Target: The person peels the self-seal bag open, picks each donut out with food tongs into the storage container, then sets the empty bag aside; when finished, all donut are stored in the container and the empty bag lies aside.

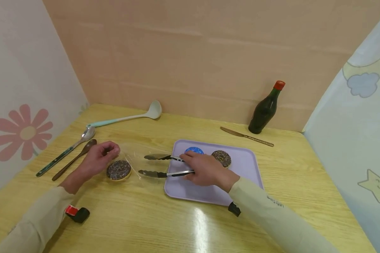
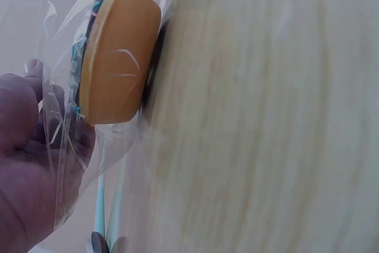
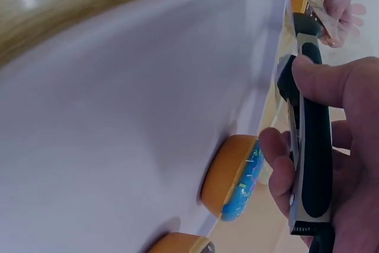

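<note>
My left hand (image 1: 99, 159) pinches the edge of a clear plastic bag (image 1: 131, 159) that lies on the wooden table. Inside it sits a chocolate-sprinkled donut (image 1: 118, 169); in the left wrist view its orange side (image 2: 116, 57) shows through the film beside my left hand (image 2: 26, 158). My right hand (image 1: 202, 168) grips metal tongs (image 1: 163, 165) by their black handle (image 3: 312, 146). The tong arms are spread and point left at the bag's mouth. A blue-iced donut (image 1: 194, 150) (image 3: 235, 177) and a second chocolate donut (image 1: 222, 158) sit on the lavender tray (image 1: 245, 165) behind my right hand.
A pale ladle (image 1: 130, 116), a metal spoon (image 1: 70, 149) and a brown spoon (image 1: 74, 160) lie at the left. A knife (image 1: 247, 136) and a dark bottle with a red cap (image 1: 266, 109) stand by the back wall. Panels close in both sides.
</note>
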{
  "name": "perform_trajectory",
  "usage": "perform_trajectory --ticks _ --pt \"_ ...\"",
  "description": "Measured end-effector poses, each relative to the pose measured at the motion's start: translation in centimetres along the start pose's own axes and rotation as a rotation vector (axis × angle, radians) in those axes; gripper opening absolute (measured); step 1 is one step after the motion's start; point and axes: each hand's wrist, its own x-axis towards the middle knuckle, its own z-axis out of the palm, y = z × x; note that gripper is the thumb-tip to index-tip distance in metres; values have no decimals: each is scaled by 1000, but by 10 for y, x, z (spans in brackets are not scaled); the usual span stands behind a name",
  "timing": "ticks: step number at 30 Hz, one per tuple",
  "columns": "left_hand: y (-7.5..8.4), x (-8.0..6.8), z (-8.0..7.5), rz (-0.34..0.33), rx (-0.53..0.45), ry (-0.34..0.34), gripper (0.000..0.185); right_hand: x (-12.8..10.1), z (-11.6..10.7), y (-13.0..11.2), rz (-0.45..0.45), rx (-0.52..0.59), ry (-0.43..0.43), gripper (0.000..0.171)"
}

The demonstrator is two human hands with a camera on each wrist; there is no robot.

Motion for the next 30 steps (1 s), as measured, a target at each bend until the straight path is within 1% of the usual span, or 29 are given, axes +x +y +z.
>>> perform_trajectory --ticks 4,8,13,18,23,30 --pt "0 0 3 -19 18 -2 9 -2 4 0 -24 -2 1 64" --pt "1 -1 4 -29 44 20 11 1 7 -1 -61 43 13 64" --pt "0 -4 4 -35 42 46 11 8 8 -2 -76 64 27 64" --pt "-2 -4 4 -7 50 45 9 14 9 -4 -95 34 28 65" --pt "1 -3 4 17 65 30 8 16 10 -4 -108 -25 23 65" --pt "2 1 5 6 105 27 9 20 11 -7 -140 36 28 64"
